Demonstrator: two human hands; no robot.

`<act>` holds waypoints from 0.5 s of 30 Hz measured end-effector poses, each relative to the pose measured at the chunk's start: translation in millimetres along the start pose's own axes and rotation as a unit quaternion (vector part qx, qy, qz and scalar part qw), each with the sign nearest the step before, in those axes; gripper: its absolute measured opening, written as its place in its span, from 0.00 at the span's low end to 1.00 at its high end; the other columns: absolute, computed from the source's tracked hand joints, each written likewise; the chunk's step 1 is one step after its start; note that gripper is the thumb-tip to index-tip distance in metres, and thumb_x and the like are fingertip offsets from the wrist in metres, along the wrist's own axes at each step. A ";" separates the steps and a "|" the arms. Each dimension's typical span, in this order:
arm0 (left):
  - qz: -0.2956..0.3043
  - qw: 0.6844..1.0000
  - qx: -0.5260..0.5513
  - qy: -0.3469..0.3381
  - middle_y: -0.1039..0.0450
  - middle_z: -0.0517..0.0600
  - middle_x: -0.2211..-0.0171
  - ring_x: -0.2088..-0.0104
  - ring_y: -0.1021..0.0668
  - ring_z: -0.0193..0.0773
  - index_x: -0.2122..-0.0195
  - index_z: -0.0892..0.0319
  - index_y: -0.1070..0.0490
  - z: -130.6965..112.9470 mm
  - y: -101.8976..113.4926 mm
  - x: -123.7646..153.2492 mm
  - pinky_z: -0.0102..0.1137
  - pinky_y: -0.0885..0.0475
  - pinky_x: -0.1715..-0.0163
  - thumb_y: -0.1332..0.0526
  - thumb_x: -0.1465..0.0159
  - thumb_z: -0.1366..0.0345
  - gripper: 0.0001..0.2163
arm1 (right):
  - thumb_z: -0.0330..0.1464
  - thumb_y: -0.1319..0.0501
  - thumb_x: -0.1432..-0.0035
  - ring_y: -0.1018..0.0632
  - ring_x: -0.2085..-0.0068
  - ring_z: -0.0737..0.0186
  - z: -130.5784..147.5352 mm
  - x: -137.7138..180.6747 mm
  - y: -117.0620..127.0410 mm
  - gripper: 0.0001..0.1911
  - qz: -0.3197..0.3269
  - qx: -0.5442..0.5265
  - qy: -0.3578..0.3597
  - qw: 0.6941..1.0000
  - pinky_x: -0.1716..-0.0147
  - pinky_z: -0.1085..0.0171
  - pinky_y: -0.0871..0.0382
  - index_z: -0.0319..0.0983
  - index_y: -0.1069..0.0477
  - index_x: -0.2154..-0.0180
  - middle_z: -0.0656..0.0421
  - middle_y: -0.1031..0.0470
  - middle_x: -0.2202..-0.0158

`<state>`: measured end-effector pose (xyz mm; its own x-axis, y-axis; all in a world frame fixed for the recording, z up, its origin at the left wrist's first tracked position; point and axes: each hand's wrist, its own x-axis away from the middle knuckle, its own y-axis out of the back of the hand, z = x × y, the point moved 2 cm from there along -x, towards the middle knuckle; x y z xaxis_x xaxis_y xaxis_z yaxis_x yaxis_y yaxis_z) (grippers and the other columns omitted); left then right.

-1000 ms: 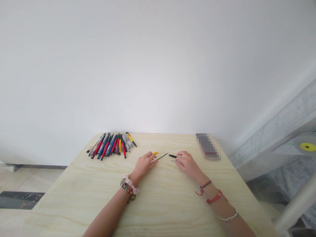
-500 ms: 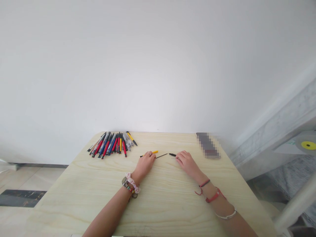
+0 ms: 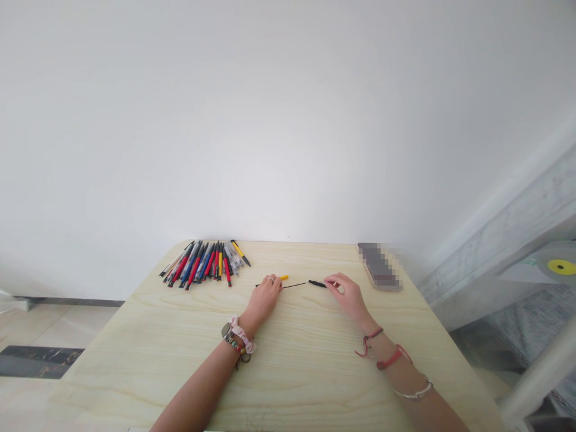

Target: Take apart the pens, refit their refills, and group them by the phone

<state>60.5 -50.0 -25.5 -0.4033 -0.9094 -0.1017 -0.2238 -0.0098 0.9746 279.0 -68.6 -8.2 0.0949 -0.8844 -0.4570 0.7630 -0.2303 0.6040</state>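
My left hand [image 3: 264, 296] lies on the pale wooden table [image 3: 288, 372], fingers curled over a yellow pen barrel [image 3: 282, 278] whose end sticks out past the knuckles. A thin black refill [image 3: 294, 285] runs from that hand toward the right. My right hand [image 3: 345, 295] pinches a small black pen piece [image 3: 317, 283] at the refill's right end. Both wrists wear bracelets.
A fan of several red, blue, black and yellow pens [image 3: 204, 262] lies at the table's far left. A blurred flat rectangular object [image 3: 378, 273] sits at the far right edge. White wall behind; a grey ledge and a yellow-centred disc [image 3: 560, 264] to the right.
My right hand has closed from lying flat into a pinch on the black piece and lifted slightly. The refill now lies more level. My left hand has barely moved.
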 end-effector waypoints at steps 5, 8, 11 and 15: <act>-0.030 0.998 0.052 -0.030 0.34 0.49 0.67 0.66 0.30 0.35 0.65 0.59 0.37 0.4 1.9 0.3 0.27 0.34 0.70 0.54 0.39 0.66 0.08 | 0.33 0.48 0.47 0.27 0.67 0.61 0.9 -0.8 3.1 0.10 -0.011 0.000 -0.003 1.000 0.67 0.62 0.33 0.39 0.29 0.70 0.56 0.27 0.70; -0.060 0.993 0.090 -0.057 0.33 0.49 0.65 0.65 0.30 0.34 0.61 0.58 0.36 -0.2 4.2 1.1 0.27 0.35 0.68 0.54 0.39 0.66 0.10 | 0.34 0.48 0.47 0.27 0.68 0.61 2.3 -0.9 3.7 0.10 -0.009 0.003 0.000 1.000 0.67 0.62 0.33 0.39 0.29 0.71 0.56 0.27 0.71; -0.074 0.989 0.105 -0.072 0.33 0.49 0.65 0.64 0.30 0.33 0.62 0.57 0.33 -0.8 6.7 2.2 0.26 0.35 0.66 0.54 0.38 0.65 0.12 | 0.34 0.48 0.47 0.27 0.68 0.61 2.9 -0.8 3.8 0.10 -0.016 0.003 -0.008 1.000 0.69 0.63 0.33 0.39 0.29 0.71 0.56 0.27 0.70; -0.087 0.987 0.105 -0.080 0.33 0.49 0.66 0.65 0.31 0.33 0.64 0.56 0.32 -2.3 9.9 3.4 0.26 0.36 0.66 0.54 0.38 0.64 0.12 | 0.34 0.48 0.47 0.27 0.68 0.61 2.4 -0.5 2.9 0.10 -0.017 0.001 -0.009 1.000 0.71 0.63 0.32 0.39 0.29 0.71 0.56 0.27 0.70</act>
<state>58.9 -54.2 -15.7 -0.4732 -0.8242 -0.3112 -0.4740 -0.0596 0.8785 279.7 -69.8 -4.6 0.0567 -0.8834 -0.4652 0.7645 -0.2612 0.5893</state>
